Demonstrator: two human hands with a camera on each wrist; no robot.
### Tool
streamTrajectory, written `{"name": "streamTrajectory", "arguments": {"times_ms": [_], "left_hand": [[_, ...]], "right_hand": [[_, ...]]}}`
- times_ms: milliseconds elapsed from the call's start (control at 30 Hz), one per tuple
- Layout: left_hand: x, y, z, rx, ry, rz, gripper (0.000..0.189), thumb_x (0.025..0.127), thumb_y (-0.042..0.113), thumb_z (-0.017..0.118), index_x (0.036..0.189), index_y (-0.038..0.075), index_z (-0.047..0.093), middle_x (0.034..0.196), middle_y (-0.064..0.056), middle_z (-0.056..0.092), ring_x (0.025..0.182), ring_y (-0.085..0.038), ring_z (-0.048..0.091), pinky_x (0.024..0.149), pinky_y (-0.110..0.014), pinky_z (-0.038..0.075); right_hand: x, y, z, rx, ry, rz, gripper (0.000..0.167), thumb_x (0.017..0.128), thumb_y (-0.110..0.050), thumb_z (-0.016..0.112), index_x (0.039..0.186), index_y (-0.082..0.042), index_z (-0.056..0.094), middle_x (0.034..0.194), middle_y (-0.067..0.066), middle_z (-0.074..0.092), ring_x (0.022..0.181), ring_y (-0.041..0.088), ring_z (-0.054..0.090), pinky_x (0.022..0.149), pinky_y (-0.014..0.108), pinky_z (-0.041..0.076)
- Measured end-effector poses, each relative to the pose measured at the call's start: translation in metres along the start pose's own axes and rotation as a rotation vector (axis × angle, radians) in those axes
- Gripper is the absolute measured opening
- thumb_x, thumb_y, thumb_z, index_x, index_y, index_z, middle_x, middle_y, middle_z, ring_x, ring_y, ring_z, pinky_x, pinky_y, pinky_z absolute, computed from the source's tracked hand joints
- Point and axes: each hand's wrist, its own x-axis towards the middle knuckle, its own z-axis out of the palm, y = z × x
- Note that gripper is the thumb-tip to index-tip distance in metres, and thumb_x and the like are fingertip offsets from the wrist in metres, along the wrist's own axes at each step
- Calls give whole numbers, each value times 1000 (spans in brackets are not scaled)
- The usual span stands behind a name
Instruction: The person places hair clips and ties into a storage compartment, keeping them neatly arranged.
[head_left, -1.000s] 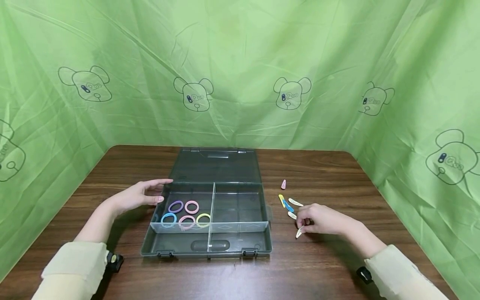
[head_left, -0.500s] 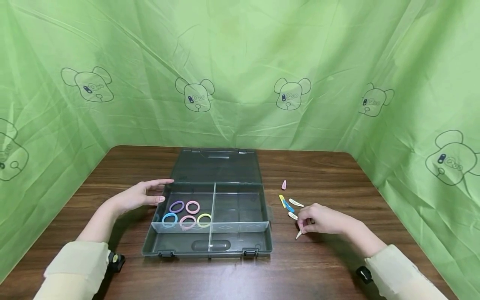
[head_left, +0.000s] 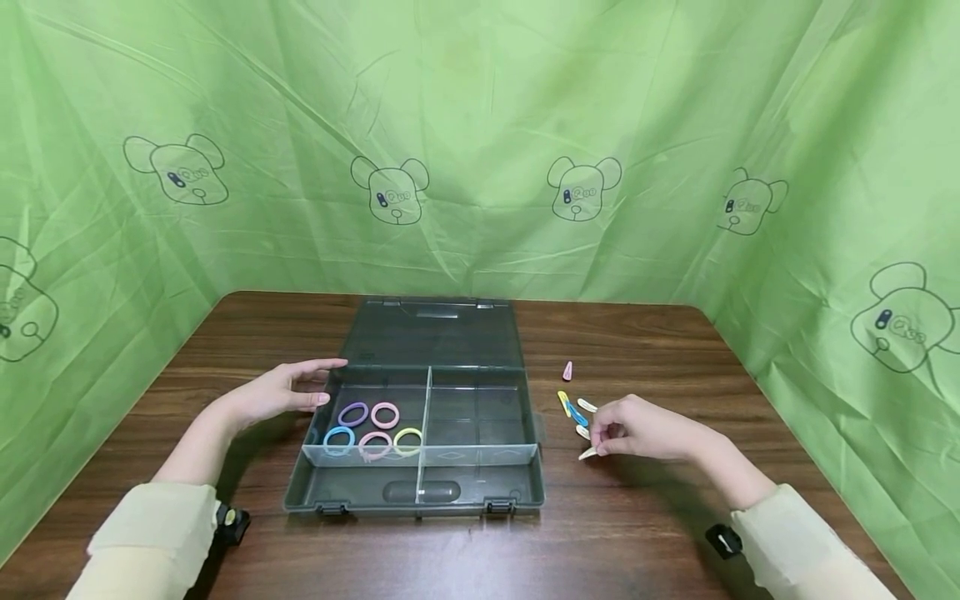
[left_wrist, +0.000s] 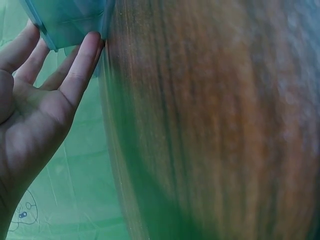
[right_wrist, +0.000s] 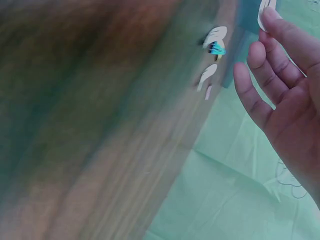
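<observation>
A grey plastic organizer box [head_left: 480,417] lies with its lid [head_left: 435,333] folded back. The fingers and thumb of my left hand [head_left: 270,392] are spread along the box's left wall, fairly straight. To the right of the box, my right hand [head_left: 637,429] pinches a cream snap hair clip [head_left: 587,454] between thumb and finger, raised off the table in the right wrist view. Close beside that hand lie a yellow hair clip [head_left: 563,402], a blue hair clip [head_left: 576,414] and two whitish ones, partly hidden by the fingers. Farther back is a pink hair clip [head_left: 567,371].
Several coloured hair ties, among them a purple hair tie [head_left: 341,416], lie in the box's back left compartment. Translucent dividers [head_left: 480,454] split the box. A green curtain [head_left: 480,233] hangs around the brown wooden table [head_left: 630,342].
My right hand has picked up the cream hair clip and moved slightly up and to the left with it, over the other clips. My left hand stays at the box.
</observation>
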Motion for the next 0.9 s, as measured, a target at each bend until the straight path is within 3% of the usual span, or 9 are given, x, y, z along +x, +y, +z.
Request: {"name": "streamTrajectory", "arguments": {"times_ms": [333, 667, 900], "left_hand": [[-4, 3, -1, 33, 9, -2, 59, 91, 25, 64, 144, 20, 40, 138, -22, 45, 128, -39, 40, 94, -44, 41], [-3, -1, -1, -30, -3, -19, 59, 91, 23, 64, 144, 19, 38, 139, -21, 44, 128, -39, 38, 91, -37, 44], [3, -1, -3, -57, -20, -35, 60, 90, 23, 65, 143, 19, 38, 139, -21, 42, 129, -40, 36, 91, -36, 44]], "right_hand": [[15, -17, -18, -4, 58, -69, 12, 84, -7, 70, 82, -19, 66, 73, -10, 62, 66, -2, 52, 57, 20, 48], [37, -31, -27, -26, 206, -114, 6, 86, -13, 70, 84, -18, 66, 76, -12, 60, 67, 1, 54, 59, 24, 48], [51, -37, -20, -1, 284, -60, 6, 85, -16, 71, 83, -21, 68, 76, -13, 63, 66, 2, 56, 56, 24, 48]]}}
